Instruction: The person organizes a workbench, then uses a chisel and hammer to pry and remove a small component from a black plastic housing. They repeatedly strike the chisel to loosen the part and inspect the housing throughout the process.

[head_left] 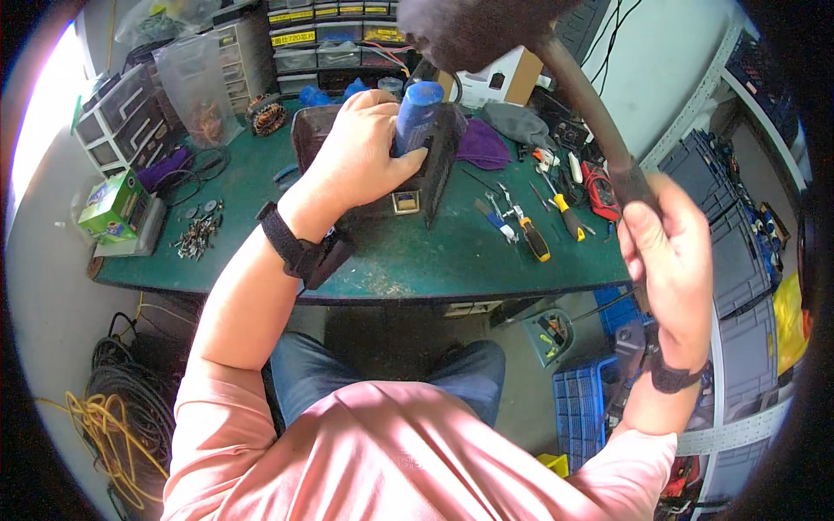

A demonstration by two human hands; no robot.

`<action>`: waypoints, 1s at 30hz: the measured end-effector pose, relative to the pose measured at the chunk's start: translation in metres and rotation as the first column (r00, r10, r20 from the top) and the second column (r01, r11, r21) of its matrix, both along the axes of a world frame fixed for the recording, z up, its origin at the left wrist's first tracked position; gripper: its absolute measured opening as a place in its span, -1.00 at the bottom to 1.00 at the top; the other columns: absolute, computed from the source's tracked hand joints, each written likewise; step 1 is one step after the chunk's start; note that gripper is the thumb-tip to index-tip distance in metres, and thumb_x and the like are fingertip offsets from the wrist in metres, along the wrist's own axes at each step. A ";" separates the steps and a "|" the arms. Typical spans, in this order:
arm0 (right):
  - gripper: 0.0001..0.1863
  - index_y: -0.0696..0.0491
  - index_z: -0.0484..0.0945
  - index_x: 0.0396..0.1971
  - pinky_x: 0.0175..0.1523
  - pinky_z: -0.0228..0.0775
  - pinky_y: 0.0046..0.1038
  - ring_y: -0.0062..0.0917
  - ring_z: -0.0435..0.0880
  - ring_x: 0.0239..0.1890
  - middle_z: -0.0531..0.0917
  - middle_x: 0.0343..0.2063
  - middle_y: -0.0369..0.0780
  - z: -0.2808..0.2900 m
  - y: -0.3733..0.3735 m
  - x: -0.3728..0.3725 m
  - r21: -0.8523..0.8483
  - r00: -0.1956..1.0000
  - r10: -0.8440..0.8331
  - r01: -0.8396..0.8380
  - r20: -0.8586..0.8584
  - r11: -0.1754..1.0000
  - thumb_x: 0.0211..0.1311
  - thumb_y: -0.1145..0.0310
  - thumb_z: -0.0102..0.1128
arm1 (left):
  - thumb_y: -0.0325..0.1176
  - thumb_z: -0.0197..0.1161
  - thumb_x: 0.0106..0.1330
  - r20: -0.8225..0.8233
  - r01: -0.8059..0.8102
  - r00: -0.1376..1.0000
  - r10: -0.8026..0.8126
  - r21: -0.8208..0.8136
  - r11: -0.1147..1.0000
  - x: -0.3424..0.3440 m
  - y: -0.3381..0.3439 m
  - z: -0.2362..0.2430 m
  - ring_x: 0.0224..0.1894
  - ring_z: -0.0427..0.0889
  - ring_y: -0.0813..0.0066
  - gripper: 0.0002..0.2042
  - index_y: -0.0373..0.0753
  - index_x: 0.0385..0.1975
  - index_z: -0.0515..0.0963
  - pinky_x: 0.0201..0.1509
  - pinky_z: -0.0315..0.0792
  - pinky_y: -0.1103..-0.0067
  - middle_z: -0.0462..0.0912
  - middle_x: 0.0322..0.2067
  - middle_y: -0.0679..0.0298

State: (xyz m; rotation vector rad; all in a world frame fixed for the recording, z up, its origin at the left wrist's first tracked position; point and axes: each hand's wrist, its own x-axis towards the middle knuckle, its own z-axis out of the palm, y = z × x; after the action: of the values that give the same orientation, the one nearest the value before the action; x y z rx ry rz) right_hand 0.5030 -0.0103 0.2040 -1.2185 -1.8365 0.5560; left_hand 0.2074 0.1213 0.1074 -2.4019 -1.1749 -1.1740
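Observation:
My right hand [665, 234] is wrapped round the handle of a mallet [591, 108], raised on the right. Its large dark head [478, 33] is blurred and hangs over the far part of the bench. My left hand [369, 148] grips a tool with a thick blue handle [419, 111], standing nearly upright, its butt toward the mallet head. The lower end of that tool is hidden by my fingers and the casing. Beneath my left hand and forearm stands a dark open casing [441, 161], with a small metal-edged square piece [406, 202] at its front.
Screwdrivers [534, 239] and pliers lie to the right on the green bench [391, 260], beside a purple cloth [482, 145]. Loose screws [200, 234] and a green box [113, 208] are on the left. Small-parts drawers [334, 56] line the back. A blue crate [580, 408] stands below right.

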 end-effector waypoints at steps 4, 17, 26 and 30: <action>-0.72 0.16 0.55 -0.31 -0.53 0.12 -0.64 -0.79 0.31 -0.63 0.41 -0.64 -0.41 0.026 0.014 -0.014 0.091 0.990 0.004 -0.017 0.140 0.996 0.34 0.21 0.15 | -0.30 0.33 0.00 0.014 -0.028 1.000 0.028 0.023 0.999 0.000 -0.003 -0.001 0.08 0.45 -0.01 -0.63 -0.28 -0.16 0.59 0.25 0.27 0.28 0.59 -0.07 -0.02; -0.65 0.19 0.48 -0.10 -0.62 0.01 -0.76 -0.85 0.25 -0.70 0.38 -0.69 -0.44 0.064 0.004 -0.023 0.154 0.946 -0.054 0.004 0.320 0.988 0.40 0.17 0.07 | -0.32 0.31 0.00 0.037 -0.004 0.999 0.005 -0.019 1.000 0.000 -0.002 0.000 0.09 0.45 -0.02 -0.63 -0.27 -0.14 0.59 0.24 0.27 0.26 0.60 -0.11 -0.04; -0.61 0.13 0.48 -0.02 -0.63 0.01 -0.75 -0.86 0.21 -0.72 0.34 -0.68 -0.46 0.078 0.001 -0.020 0.207 0.966 -0.073 0.022 0.247 0.978 0.45 0.10 -0.02 | -0.23 0.33 -0.05 0.094 -0.004 0.996 -0.007 0.108 0.994 0.000 -0.001 -0.001 -0.07 0.52 0.09 -0.66 -0.45 -0.45 0.62 0.15 0.32 0.33 0.65 -0.37 -0.03; -0.67 0.15 0.52 -0.16 -0.59 0.08 -0.69 -0.80 0.29 -0.67 0.39 -0.67 -0.42 0.063 0.008 -0.030 0.199 0.949 -0.112 0.054 0.295 0.979 0.39 0.15 0.07 | -0.30 0.33 -0.03 0.037 -0.030 0.999 0.030 0.005 1.000 -0.004 -0.001 -0.003 0.08 0.45 -0.05 -0.62 -0.31 -0.18 0.60 0.25 0.27 0.25 0.57 -0.07 -0.11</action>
State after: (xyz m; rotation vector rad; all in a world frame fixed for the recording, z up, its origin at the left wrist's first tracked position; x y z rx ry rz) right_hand 0.4730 -0.0026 0.2672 -1.2999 -2.0294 0.1448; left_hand 0.2030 0.1201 0.1039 -2.3601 -1.2123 -1.2155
